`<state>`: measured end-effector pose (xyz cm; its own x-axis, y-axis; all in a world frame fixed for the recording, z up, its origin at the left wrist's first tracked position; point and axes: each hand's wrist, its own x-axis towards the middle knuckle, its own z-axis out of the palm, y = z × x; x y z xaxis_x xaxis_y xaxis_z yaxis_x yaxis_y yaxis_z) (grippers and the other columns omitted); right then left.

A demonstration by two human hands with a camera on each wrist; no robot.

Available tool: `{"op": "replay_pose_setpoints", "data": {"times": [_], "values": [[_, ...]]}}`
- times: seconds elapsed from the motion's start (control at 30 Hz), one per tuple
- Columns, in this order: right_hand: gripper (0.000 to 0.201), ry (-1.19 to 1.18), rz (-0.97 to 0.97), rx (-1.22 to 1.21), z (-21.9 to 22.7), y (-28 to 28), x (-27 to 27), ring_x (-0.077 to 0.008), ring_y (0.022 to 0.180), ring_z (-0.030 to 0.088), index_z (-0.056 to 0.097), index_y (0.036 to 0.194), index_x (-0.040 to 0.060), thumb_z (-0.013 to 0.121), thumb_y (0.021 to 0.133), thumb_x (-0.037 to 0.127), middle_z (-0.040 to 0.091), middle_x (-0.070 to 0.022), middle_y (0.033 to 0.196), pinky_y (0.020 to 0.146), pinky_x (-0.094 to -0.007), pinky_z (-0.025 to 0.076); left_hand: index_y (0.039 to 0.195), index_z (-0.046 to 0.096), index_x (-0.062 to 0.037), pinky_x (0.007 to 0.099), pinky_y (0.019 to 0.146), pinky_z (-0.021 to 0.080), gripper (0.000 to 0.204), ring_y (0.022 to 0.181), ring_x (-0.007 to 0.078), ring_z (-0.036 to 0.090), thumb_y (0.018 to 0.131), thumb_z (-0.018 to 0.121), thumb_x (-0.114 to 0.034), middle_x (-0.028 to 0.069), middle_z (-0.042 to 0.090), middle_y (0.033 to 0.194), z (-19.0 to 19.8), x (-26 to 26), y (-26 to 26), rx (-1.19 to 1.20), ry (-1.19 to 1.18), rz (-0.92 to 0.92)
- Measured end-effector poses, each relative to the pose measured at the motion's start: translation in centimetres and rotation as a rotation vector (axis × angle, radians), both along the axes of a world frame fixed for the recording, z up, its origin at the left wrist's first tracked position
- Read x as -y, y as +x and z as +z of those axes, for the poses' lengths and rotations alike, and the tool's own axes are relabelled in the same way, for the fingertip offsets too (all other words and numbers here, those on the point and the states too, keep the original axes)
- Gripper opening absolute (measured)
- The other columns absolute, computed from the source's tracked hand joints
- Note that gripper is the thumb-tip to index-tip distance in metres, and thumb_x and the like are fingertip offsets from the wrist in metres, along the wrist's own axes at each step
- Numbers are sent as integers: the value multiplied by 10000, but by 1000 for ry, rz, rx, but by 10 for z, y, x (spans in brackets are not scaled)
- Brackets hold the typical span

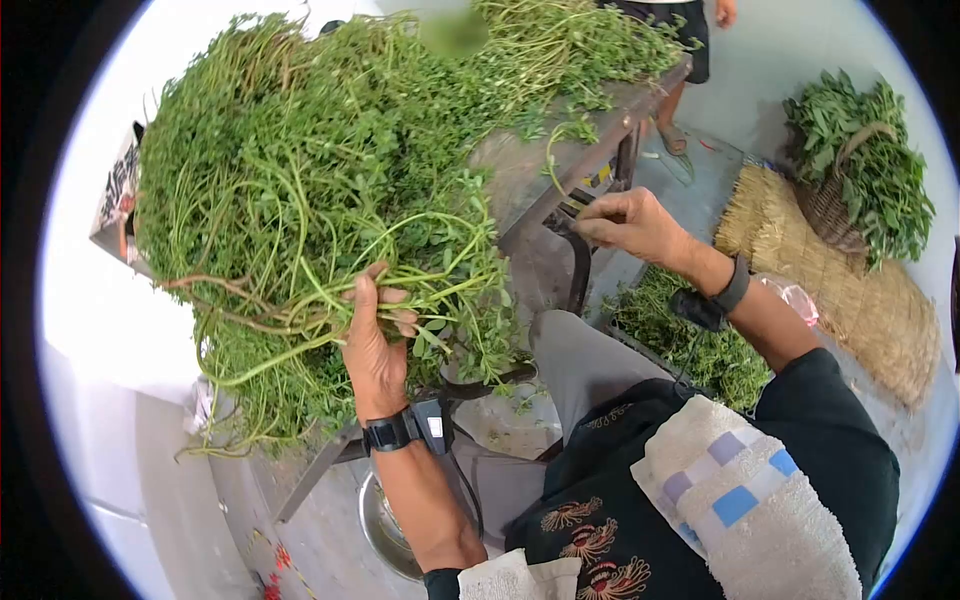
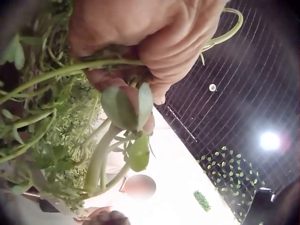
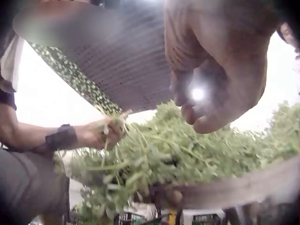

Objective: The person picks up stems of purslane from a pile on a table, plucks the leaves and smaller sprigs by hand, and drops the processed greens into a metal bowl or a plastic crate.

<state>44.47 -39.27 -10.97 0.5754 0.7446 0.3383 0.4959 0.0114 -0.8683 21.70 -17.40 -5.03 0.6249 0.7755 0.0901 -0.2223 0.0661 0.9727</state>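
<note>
My left hand (image 1: 377, 350) grips a bunch of purslane stems (image 1: 290, 318), long and green with a reddish-brown root end to the left. In the left wrist view, the fingers curl round the stems, and paddle-shaped leaves (image 2: 120, 108) hang below them. A large heap of the same greens (image 1: 330, 140) spreads behind and under this hand. My right hand (image 1: 635, 225) is raised past the table edge, its fingers loosely curled and the thumb near the fingertips; nothing shows between them. Close to it, a single stem (image 1: 553, 160) hangs over the table's edge.
The wooden table (image 1: 540, 180) carries the heap. A crate of greens (image 1: 690, 335) stands on the floor by my leg. Farther right, a wicker basket of leaves (image 1: 835, 210) rests by a straw bale (image 1: 790, 250). A metal basin (image 1: 385, 525) sits below; another person's legs (image 1: 672, 100) show behind the table.
</note>
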Motion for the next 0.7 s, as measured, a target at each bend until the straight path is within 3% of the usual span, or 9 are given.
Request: {"op": "replay_pose_setpoints", "data": {"times": [0.03,0.13,0.3,0.37,0.43,0.5,0.57,0.63,0.7], "values": [[176,136,76,8,13,-13,-13,-73,609,538,670,899,-12,639,834,149,640,-54,699,561,-250,445,1167,556,-32,172,427,325,470,522,50,453,899,563,-418,-32,518,692,-2,-2,0,27,17,-31],[163,206,226,59,55,-47,-32,-75,659,561,670,917,-9,642,837,130,653,-67,751,588,-252,450,1119,584,-41,201,411,360,439,491,81,510,879,597,-408,6,574,664,1,-1,-8,58,11,-79],[184,184,368,200,45,-78,-63,-92,711,578,665,956,-1,595,875,148,663,-69,785,639,-254,463,1104,600,-34,188,405,364,455,489,73,516,862,617,-419,11,585,662,0,-1,-15,66,-4,-73],[217,14,432,-8,42,-84,-67,-77,738,564,663,974,1,568,899,181,667,-58,817,662,-249,459,1136,571,-39,157,394,328,469,481,45,475,891,564,-439,-20,538,670,-1,2,-12,32,21,-69],[251,64,499,-62,45,-85,-70,-54,748,545,670,974,-7,557,910,208,667,-35,828,671,-234,450,1132,577,-40,160,398,338,471,490,48,480,887,568,-443,-19,539,671,-3,0,-12,30,20,-73],[266,38,628,-323,48,-84,-73,-44,758,541,678,971,-14,567,906,219,666,-14,823,685,-218,441,1124,582,-41,157,400,336,473,495,46,478,883,572,-447,-20,539,673,-3,-1,-11,15,63,-60],[257,-59,642,-305,46,-76,-74,-42,750,549,680,973,-17,582,895,207,667,-13,815,698,-202,437,1118,586,-40,156,400,333,474,496,41,475,879,577,-450,-24,541,676,-3,-4,-11,28,55,-60],[264,-120,710,-218,47,-74,-71,-47,706,556,676,976,-26,599,882,209,664,-13,790,639,-206,449,1013,613,-9,199,372,395,382,461,104,552,868,625,-363,79,640,734,-2,-8,-12,127,-12,-96],[261,-164,692,-289,48,-73,-71,-54,662,554,675,972,-26,613,871,206,663,-16,783,588,-206,450,1025,606,4,195,370,390,392,459,96,549,877,613,-359,63,629,694,-1,-8,-14,145,-27,-119]]}}
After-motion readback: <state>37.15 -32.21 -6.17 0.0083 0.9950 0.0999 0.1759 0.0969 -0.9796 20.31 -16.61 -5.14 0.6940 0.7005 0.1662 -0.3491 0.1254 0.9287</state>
